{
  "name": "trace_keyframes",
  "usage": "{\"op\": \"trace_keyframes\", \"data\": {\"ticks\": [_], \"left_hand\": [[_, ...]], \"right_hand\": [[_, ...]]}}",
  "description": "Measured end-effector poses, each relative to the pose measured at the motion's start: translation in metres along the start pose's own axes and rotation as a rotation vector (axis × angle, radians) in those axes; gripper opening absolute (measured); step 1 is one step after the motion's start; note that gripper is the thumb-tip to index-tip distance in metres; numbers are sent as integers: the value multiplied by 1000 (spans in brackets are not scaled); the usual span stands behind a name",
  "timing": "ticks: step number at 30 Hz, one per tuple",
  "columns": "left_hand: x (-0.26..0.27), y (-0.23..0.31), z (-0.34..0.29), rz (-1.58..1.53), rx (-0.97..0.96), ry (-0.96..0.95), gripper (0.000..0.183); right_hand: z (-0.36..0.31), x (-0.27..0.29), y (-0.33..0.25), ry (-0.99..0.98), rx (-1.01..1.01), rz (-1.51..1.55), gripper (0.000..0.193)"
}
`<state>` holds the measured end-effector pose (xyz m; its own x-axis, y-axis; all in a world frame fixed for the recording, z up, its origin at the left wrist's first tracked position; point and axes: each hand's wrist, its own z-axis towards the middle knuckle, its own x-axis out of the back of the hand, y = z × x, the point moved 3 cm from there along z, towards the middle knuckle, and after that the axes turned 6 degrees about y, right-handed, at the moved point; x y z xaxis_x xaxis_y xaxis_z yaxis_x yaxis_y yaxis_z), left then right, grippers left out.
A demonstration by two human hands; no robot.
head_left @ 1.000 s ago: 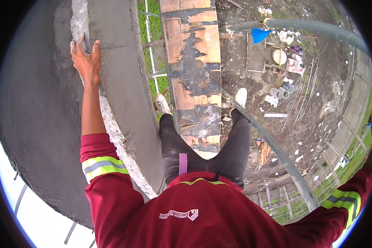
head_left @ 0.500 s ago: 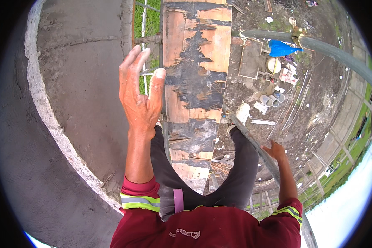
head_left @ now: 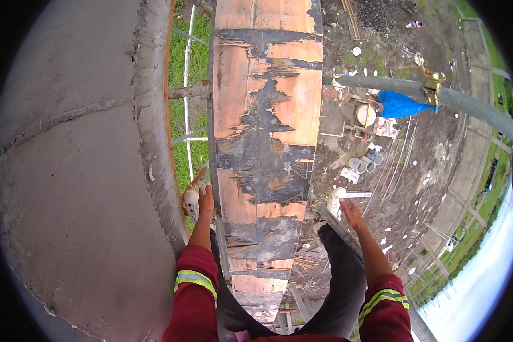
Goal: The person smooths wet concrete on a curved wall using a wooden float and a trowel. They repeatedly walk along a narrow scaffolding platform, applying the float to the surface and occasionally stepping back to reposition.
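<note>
My left hand is lowered beside the left edge of a worn plywood plank, close to my white left shoe. Seen nearly edge-on, its fingers look stretched out and nothing shows in them. On the other side of the plank my right hand hangs over a grey metal pipe, near my white right shoe. The right fingers are straight and hold nothing; whether they touch the pipe I cannot tell.
Wet grey concrete spreads along the left, with grass below the gap. Far below on the right lie a blue sheet, a white bucket and scattered debris. Another grey pipe with a clamp crosses the upper right.
My left hand has dropped from its raised place over the concrete toward the left shoe. My right hand has moved forward along the pipe. The view has shifted, with more concrete on the left.
</note>
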<state>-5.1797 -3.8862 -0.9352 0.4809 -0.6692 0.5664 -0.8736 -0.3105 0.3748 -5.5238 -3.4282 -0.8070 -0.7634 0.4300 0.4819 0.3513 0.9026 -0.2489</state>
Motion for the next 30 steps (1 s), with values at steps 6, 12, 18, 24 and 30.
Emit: {"op": "trace_keyframes", "data": {"ticks": [6, 12, 18, 24, 30], "left_hand": [[-33, -51, 2, -11, 119, -172, 84], [-63, -82, 12, 8, 158, -242, 96], [-65, -92, 13, 6, 147, -266, 99], [-67, -96, 15, 48, 129, -222, 98], [-67, -99, 12, 176, 115, -186, 101]], "right_hand": [[69, -145, -9, 0, -68, 144, 88], [76, -178, -31, -41, -212, 556, 85], [88, -173, -25, -82, -144, 551, 83], [92, -180, -14, 52, -79, 412, 93], [94, -190, -5, 115, -165, 403, 96]]}}
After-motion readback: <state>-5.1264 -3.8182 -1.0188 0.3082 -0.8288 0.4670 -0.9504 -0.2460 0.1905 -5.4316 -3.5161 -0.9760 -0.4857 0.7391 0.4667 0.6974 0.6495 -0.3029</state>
